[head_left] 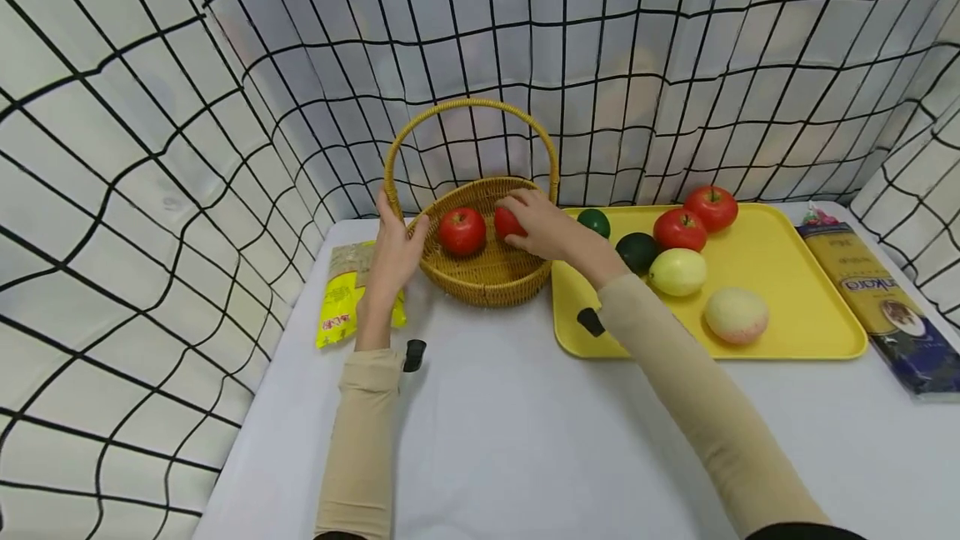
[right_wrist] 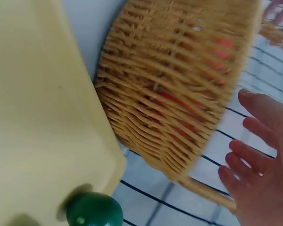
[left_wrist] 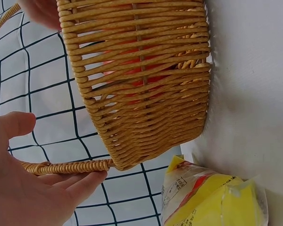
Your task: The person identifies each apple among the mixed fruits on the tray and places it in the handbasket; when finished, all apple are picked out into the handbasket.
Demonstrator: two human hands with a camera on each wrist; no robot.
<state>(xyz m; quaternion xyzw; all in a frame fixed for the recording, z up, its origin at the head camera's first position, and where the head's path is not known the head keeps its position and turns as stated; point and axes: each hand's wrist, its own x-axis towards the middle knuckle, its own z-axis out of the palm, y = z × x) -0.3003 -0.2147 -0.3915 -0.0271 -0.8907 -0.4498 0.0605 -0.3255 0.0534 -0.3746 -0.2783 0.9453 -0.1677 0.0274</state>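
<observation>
A wicker basket (head_left: 487, 294) with a tall arched handle (head_left: 468, 102) stands on the table, holding a red apple (head_left: 462, 232) and a second red apple (head_left: 508, 223) to its right. At the basket's left side is my left hand (head_left: 393, 252); in the left wrist view its straight fingers lie against the base of the handle, thumb raised apart. My right hand (head_left: 551, 227) reaches over the basket and partly covers the second apple. The right wrist view shows that hand (right_wrist: 264, 165) above the rim, fingers loosely bent, no fruit between them.
Right of the basket, a yellow tray (head_left: 795, 298) bears red fruits (head_left: 679, 229), dark green ones (head_left: 637, 252), a pale green one (head_left: 678, 272) and a peach (head_left: 737, 315). A yellow packet (head_left: 339, 307) lies left, a gold-and-blue bag (head_left: 892, 307) right. Black netting (head_left: 600, 65) surrounds the table.
</observation>
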